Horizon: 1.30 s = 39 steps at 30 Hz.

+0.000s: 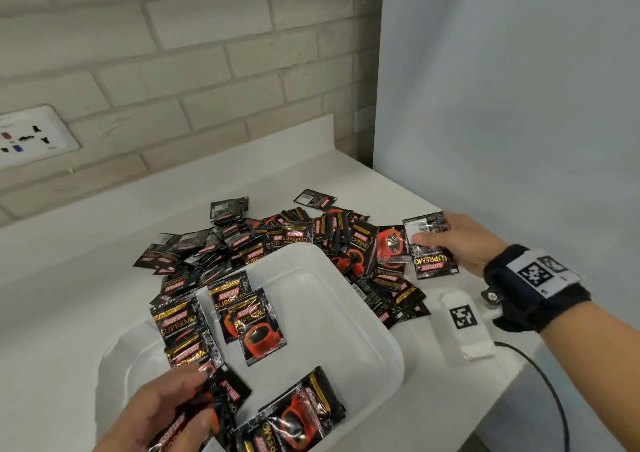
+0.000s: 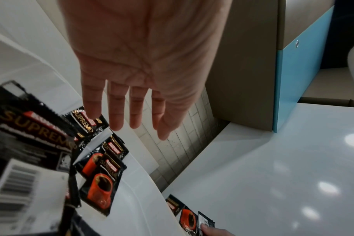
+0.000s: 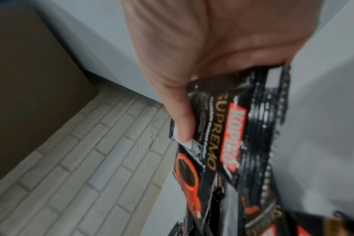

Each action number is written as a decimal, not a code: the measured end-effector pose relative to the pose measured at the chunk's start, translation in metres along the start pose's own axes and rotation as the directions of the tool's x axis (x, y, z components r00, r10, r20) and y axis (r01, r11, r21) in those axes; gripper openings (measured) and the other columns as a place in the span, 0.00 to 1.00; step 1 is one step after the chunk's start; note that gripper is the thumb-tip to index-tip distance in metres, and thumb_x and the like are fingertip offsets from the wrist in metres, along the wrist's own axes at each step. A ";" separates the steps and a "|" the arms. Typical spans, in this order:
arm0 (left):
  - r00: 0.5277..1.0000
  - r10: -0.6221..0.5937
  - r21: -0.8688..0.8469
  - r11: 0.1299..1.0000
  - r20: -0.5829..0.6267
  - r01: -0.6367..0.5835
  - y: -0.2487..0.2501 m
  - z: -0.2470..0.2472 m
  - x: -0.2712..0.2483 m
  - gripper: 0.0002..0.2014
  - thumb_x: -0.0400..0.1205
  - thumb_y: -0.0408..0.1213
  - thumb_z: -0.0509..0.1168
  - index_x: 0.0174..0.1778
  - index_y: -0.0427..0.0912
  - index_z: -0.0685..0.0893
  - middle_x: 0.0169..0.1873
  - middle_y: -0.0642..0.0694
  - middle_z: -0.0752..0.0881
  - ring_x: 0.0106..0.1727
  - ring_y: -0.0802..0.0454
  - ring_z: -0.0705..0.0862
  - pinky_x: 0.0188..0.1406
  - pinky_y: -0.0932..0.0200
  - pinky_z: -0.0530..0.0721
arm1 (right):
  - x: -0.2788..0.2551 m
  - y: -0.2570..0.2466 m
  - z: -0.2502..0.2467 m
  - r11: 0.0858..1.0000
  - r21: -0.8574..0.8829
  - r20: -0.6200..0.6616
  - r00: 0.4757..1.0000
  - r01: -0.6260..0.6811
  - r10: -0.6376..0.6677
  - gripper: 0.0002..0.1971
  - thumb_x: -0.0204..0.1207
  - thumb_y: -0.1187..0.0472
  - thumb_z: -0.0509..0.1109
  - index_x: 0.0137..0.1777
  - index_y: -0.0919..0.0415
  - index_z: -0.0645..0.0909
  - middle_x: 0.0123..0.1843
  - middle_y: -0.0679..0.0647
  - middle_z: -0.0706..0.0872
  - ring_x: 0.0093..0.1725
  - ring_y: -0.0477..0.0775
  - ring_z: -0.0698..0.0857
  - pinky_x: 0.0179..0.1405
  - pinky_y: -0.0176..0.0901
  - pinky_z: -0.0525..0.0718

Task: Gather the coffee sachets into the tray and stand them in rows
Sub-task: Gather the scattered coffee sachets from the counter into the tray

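Head view: sachets (image 1: 431,245) are being pinched by the right hand (image 1: 464,244) beside the pile (image 1: 277,240); another bundle (image 1: 207,413) is being clutched by the left hand (image 1: 162,413) over the tray (image 1: 346,313). Bundles should be squared before being stood upright.

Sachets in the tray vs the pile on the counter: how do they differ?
The tray sachets are few and spread out, mostly front up; the pile is many, overlapping, with several barcoded backs showing. The tray sachets sit in the tray; the pile lies on the counter behind it. Shared: same black Kopiko Supremo packs, none standing in rows.
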<state>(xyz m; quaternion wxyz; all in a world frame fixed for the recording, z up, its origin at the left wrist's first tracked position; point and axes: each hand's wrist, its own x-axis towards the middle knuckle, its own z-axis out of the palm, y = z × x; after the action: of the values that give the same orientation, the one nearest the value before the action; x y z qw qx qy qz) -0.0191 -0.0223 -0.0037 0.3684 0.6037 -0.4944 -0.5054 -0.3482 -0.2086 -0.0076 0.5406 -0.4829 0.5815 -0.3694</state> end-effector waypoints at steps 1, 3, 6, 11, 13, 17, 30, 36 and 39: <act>0.995 0.075 0.044 0.996 -0.068 -0.072 -0.001 0.004 0.001 0.22 0.78 0.18 0.63 0.17 0.37 0.83 0.24 0.38 0.85 0.29 0.54 0.86 0.20 0.79 0.76 | -0.004 0.005 -0.003 1.000 0.000 -0.002 1.000 0.001 -0.001 0.14 0.70 0.74 0.71 0.56 0.68 0.78 0.51 0.64 0.87 0.44 0.59 0.86 0.46 0.49 0.85; 0.959 0.179 0.132 0.979 -0.220 -0.153 -0.004 0.013 0.005 0.19 0.67 0.23 0.76 0.28 0.58 0.89 0.38 0.55 0.90 0.42 0.61 0.88 0.36 0.79 0.81 | -0.012 0.014 -0.006 0.999 -0.021 0.047 0.999 -0.025 0.026 0.15 0.69 0.75 0.71 0.56 0.68 0.78 0.49 0.63 0.88 0.42 0.58 0.87 0.43 0.48 0.86; 0.951 0.252 0.270 0.942 -0.179 -0.199 -0.013 0.019 0.008 0.23 0.67 0.28 0.77 0.36 0.69 0.86 0.41 0.66 0.88 0.47 0.67 0.86 0.49 0.72 0.83 | -0.021 0.029 -0.004 0.990 -0.133 0.154 0.985 -0.055 0.075 0.12 0.68 0.74 0.73 0.51 0.65 0.82 0.45 0.59 0.89 0.38 0.52 0.88 0.38 0.38 0.87; 0.965 0.258 0.291 0.928 -0.056 -0.232 0.022 0.044 0.028 0.15 0.64 0.54 0.74 0.43 0.76 0.81 0.41 0.72 0.85 0.48 0.69 0.83 0.47 0.72 0.82 | -0.018 0.040 -0.001 0.979 -0.187 0.209 0.971 -0.074 0.114 0.11 0.68 0.67 0.75 0.51 0.64 0.85 0.48 0.61 0.90 0.44 0.54 0.89 0.50 0.44 0.86; 0.969 0.244 0.316 0.923 -0.037 -0.221 0.029 0.058 0.037 0.22 0.71 0.41 0.73 0.48 0.77 0.78 0.43 0.71 0.83 0.48 0.65 0.83 0.46 0.70 0.81 | -0.019 0.038 0.000 0.992 -0.103 0.217 0.971 -0.075 0.096 0.17 0.65 0.62 0.76 0.55 0.63 0.84 0.51 0.62 0.89 0.50 0.61 0.88 0.56 0.54 0.84; 0.971 0.239 0.244 0.942 0.000 -0.232 0.048 0.090 0.057 0.15 0.75 0.36 0.71 0.50 0.63 0.82 0.47 0.60 0.85 0.49 0.66 0.81 0.47 0.72 0.80 | -0.021 0.030 0.006 0.998 -0.064 0.248 0.969 -0.003 0.018 0.16 0.66 0.62 0.75 0.55 0.59 0.83 0.51 0.59 0.90 0.51 0.60 0.88 0.58 0.55 0.83; 0.989 0.148 0.245 0.960 -0.023 -0.137 0.058 0.145 0.102 0.16 0.72 0.33 0.74 0.51 0.56 0.82 0.44 0.54 0.89 0.45 0.63 0.87 0.48 0.66 0.84 | -0.026 -0.002 0.016 0.934 -0.187 0.493 0.852 0.303 -0.177 0.04 0.77 0.56 0.65 0.50 0.53 0.75 0.44 0.48 0.84 0.35 0.36 0.83 0.33 0.34 0.82; 0.970 0.072 0.087 0.995 -0.232 -0.053 0.056 0.118 0.081 0.14 0.72 0.32 0.73 0.49 0.53 0.86 0.43 0.61 0.90 0.44 0.64 0.88 0.48 0.61 0.82 | 0.054 -0.011 -0.003 0.653 -0.649 0.388 0.908 0.390 -0.157 0.13 0.80 0.52 0.62 0.60 0.55 0.78 0.58 0.50 0.81 0.57 0.47 0.80 0.55 0.36 0.74; 0.951 0.007 -0.063 0.998 -0.310 -0.027 0.055 0.109 0.068 0.13 0.69 0.30 0.72 0.46 0.49 0.85 0.40 0.59 0.91 0.41 0.60 0.89 0.48 0.57 0.81 | 0.088 -0.009 0.012 0.506 -0.795 0.387 0.922 0.334 -0.001 0.25 0.79 0.46 0.62 0.70 0.60 0.72 0.69 0.56 0.77 0.67 0.54 0.75 0.60 0.41 0.71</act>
<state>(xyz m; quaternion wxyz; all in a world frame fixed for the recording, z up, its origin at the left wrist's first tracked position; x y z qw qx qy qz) -0.1373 -0.0954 0.0082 0.4654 0.6587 -0.4187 -0.4174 -0.3300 -0.2946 -0.0249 0.2877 -0.7947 0.5345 -0.0016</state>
